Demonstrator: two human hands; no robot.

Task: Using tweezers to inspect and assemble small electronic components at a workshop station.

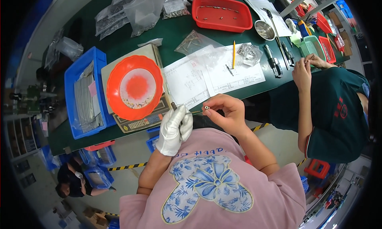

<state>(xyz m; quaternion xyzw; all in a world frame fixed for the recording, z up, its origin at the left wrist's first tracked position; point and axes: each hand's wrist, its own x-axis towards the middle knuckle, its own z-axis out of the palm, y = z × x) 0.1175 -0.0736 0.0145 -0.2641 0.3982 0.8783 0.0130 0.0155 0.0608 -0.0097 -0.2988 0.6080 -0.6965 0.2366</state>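
Observation:
My left hand (172, 129), in a white glove, is closed around a slim tool whose dark end (174, 105) sticks up past the thumb. A thin rod (194, 112) points from the same fingers toward my right hand; whether it is one piece with the dark end, I cannot tell. My bare right hand (230, 114) pinches a small round metal part (207, 108) between thumb and forefinger, just beyond the rod's tip. Both hands are at the table's front edge, close to a counting scale (135, 123) bearing an orange-red scalloped dish (156, 76).
Drawing sheets (187, 80) carry a yellow pencil (234, 54) and a bag of metal pins (250, 54). A blue bin (71, 94) stands left; a red tray (223, 25) and a steel bowl (265, 30) lie behind. A co-worker's hands (308, 66) are busy at right.

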